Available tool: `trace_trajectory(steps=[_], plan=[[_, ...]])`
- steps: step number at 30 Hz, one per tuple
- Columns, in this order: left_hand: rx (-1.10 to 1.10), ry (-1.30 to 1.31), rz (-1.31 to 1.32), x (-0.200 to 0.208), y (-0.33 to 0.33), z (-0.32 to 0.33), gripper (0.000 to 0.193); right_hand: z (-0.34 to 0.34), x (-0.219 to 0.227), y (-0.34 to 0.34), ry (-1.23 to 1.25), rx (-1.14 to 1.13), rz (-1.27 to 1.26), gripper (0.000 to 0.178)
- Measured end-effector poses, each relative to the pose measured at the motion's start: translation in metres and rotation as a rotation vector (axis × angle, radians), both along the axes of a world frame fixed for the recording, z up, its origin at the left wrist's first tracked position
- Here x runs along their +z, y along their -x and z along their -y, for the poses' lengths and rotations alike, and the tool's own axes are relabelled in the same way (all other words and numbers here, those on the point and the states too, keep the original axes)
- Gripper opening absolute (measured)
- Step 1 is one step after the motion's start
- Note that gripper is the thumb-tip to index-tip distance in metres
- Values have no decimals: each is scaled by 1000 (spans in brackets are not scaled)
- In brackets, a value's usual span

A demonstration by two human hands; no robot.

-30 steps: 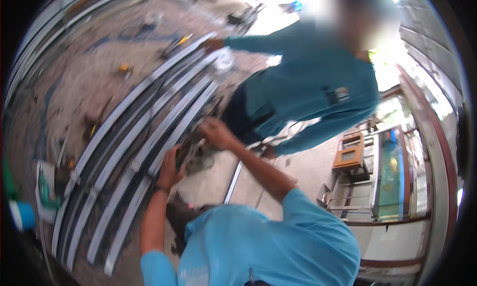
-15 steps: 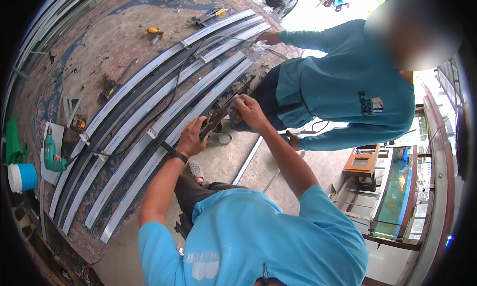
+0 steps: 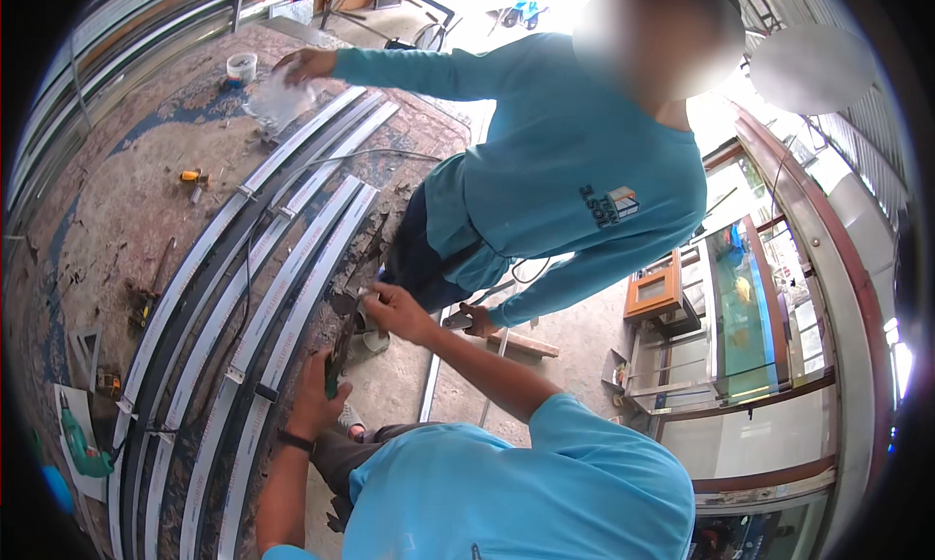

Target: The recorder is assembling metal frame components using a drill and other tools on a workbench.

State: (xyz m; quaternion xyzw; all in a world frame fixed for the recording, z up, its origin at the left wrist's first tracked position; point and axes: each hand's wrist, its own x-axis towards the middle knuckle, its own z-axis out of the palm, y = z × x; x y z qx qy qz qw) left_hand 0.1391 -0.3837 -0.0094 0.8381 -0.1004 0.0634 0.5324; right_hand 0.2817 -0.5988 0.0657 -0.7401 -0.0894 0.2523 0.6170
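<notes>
Both hands grip dark tool (beside metal rails)

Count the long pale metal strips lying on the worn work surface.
4 that I can make out: two paired strips beside the person's left hand, another farther left, and one toward the co-worker's hand. Dark rails between them may hide more.

The person wears a turquoise short-sleeved shirt, both forearms bare below the sleeves. A dark band (a watch or strap, too small to tell) circles the wrist of the left hand. Dark trousers show beneath.
</notes>
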Motion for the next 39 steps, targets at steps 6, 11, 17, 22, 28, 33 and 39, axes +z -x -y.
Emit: trace_trajectory(steps=[6,11,17,22,28,33,39], plan=[[16,-38,-273,-13,60,-4,67,-2,-44,32,-48,49,-203,26],[91,19,-389,-21,80,5,57,-11,-36,49,-6,50,-289,24],[172,16,-325,3,95,4,60,-24,-24,56,-7,126,-357,23],[144,32,-354,18,106,-2,62,-30,-11,68,-22,149,-376,23],[111,-72,-454,19,119,0,59,-22,-24,77,-47,188,-392,25],[149,-40,-359,14,129,6,55,-21,-23,89,26,183,-419,24],[201,-23,-538,-7,154,5,55,-23,-65,95,-40,252,-568,23]])
